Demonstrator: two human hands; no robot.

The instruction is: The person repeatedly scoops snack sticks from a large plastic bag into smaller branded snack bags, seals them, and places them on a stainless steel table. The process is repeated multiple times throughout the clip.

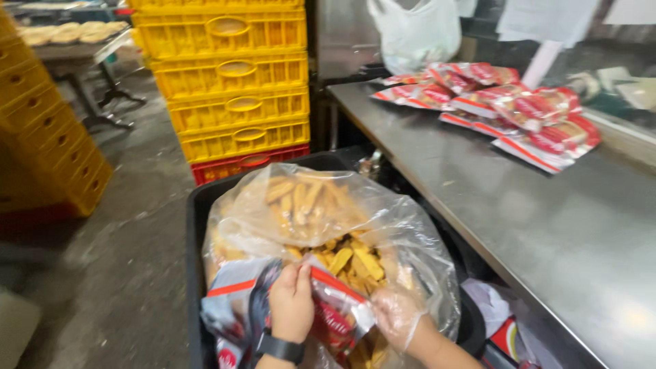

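Left hand [292, 301] pinched red-white packet [328, 307] open; gloved right hand [396, 316] curled inside clear bag [328, 225]; steel table [547, 225], yellow crates [232, 75] beside.

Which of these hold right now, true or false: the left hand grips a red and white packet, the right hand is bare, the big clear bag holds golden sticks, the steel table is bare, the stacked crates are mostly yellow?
1. The left hand grips a red and white packet. True: its fingers pinch the packet's open top edge.
2. The right hand is bare. False: it wears a thin clear glove.
3. The big clear bag holds golden sticks. True: they fill it, inside the black bin.
4. The steel table is bare. False: a pile of filled packets lies at its far end.
5. The stacked crates are mostly yellow. True: only the lowest one is red.
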